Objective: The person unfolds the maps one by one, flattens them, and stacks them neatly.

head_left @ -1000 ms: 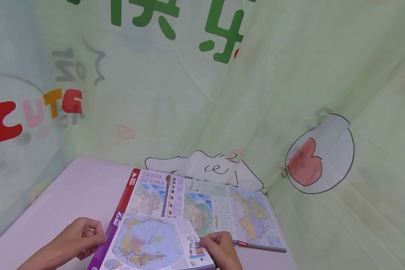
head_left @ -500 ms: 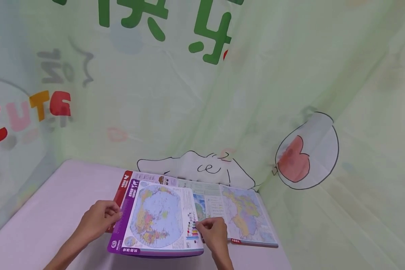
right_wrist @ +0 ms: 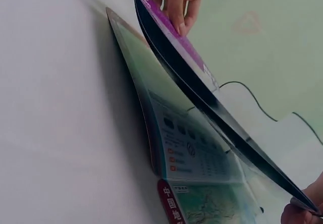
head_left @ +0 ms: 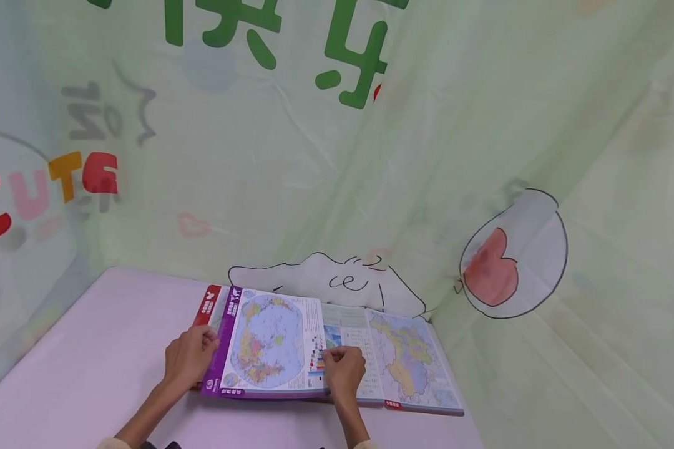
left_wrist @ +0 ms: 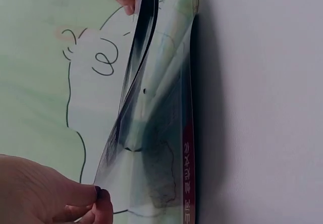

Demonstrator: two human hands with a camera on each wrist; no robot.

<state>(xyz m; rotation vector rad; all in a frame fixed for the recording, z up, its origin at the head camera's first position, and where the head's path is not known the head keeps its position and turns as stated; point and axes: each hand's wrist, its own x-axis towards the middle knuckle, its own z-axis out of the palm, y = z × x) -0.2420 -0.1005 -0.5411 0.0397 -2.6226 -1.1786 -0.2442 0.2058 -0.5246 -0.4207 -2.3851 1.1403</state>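
Note:
Both hands hold a folded world map with a purple left border, raised above a second map. My left hand pinches its purple edge; in the left wrist view the left hand has thumb and fingertips on the thin edge. On the opposite side, my right hand pinches the right edge near a coloured chart. Seen from the right wrist, the purple-bordered map bows and stands apart from what lies below. That lower map, red-bordered and unfolded, lies on the table, its left part mostly covered.
A pale pinkish table carries the maps. Behind it hangs a light green curtain with green characters, a balloon drawing and a cartoon outline at the table's back edge. Coloured letters show at left.
Both hands have carried the purple-bordered map away from the table's front, up and over the red-bordered one. More of the lower map's left part is now covered. The head view has shifted slightly.

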